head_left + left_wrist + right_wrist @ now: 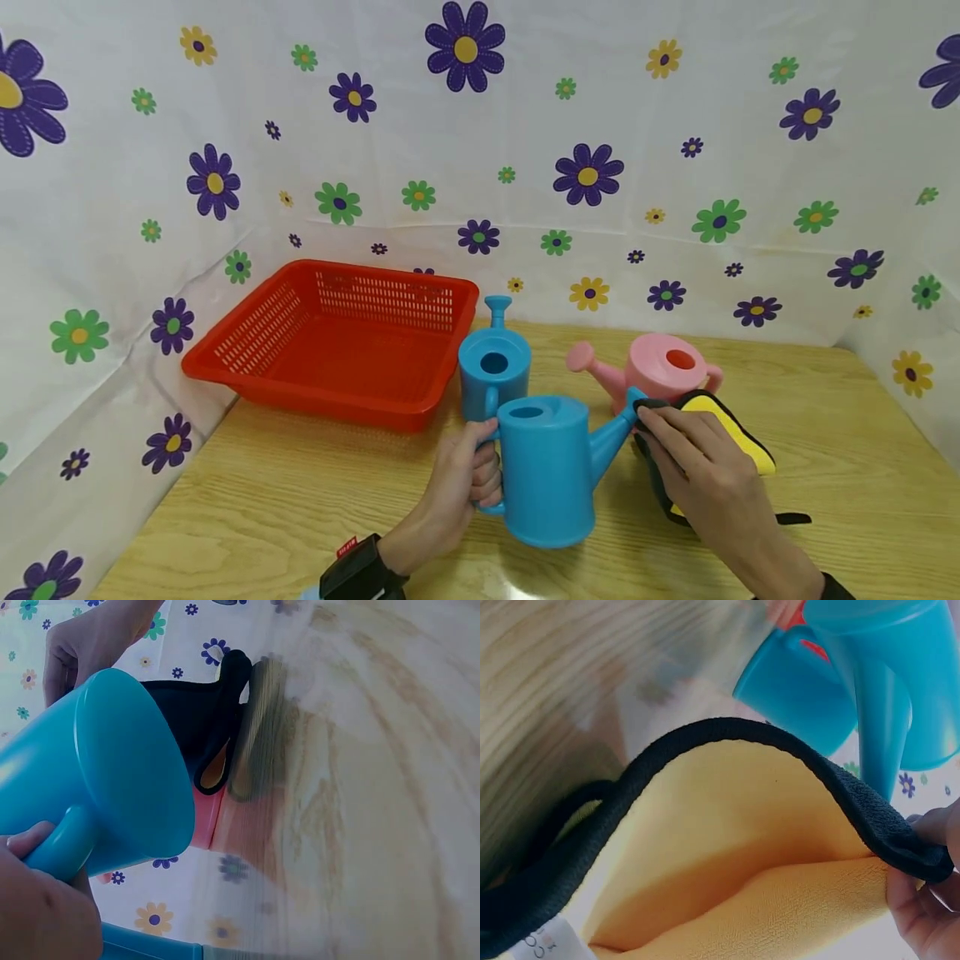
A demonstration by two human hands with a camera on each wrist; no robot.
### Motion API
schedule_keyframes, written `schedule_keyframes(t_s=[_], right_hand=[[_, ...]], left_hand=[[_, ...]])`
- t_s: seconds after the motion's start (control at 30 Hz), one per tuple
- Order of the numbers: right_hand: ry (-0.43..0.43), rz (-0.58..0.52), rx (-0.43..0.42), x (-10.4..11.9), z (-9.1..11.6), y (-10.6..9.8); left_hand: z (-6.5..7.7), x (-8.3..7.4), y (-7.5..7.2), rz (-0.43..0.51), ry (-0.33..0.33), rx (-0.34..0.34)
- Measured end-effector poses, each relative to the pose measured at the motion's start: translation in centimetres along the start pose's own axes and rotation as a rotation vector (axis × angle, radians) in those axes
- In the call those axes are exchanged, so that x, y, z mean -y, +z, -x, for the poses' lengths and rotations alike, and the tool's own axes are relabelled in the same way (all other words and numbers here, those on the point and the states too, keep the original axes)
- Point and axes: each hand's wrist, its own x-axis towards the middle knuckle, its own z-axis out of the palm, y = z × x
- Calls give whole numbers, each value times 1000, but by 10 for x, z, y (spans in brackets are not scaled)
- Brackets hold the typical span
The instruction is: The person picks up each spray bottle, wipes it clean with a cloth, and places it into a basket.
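Far left: red basket, slatted walls, on a wood-grain table before a flower-print backdrop. Just right of it, rear blue watering can, upright, handle toward the wearer, spout toward the backdrop. Cannot tell whether can and basket touch.

Nearer the wearer, left of centre: left hand, fingers curled round a handle; black band at that wrist. The handle belongs to the front blue watering can, mid-table in the head view, in front of the rear can and partly covering it. Held raised: the left wrist view shows its flat base. Spout slants up to the right.

Right of centre, farther back: pink watering can, upright, spout to the left, handle to the right, lower part partly hidden.

In front of it, cloth, yellow with black edging, a dark fold right at the front can's spout tip. Right hand pinches the cloth's edge between thumb and fingers, plain in the right wrist view; the rest sags in a curve. White label near one edge, lettering only partly in view. Dark cuff at the right wrist.
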Motion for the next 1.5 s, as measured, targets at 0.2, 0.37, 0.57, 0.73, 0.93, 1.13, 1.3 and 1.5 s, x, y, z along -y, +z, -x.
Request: schedule_keyframes(t_s=[0.2, 0.37, 0.57, 0.73, 0.93, 1.13, 1.3, 1.5], right_hand=[[9, 15, 22, 6, 4, 3], [40, -11, 15, 10, 6, 7], [88, -54, 20, 14, 10, 12], [103, -79, 32, 17, 11, 13], [117, -146, 36, 23, 14, 15], [133, -154, 59, 28, 17, 15], [163, -205, 89, 32, 18, 14], [205, -259, 112, 35, 18, 12]], left_hand=[[0, 0, 0, 3, -5, -3], [1, 0, 0, 5, -12, -1], [1, 0, 1, 13, -7, 2], [2, 1, 2, 22, 2, 4], [2, 1, 4, 13, 17, 23], [3, 1, 5, 14, 21, 28], [4, 0, 6, 31, 16, 21], [6, -1, 5, 61, 14, 20]])
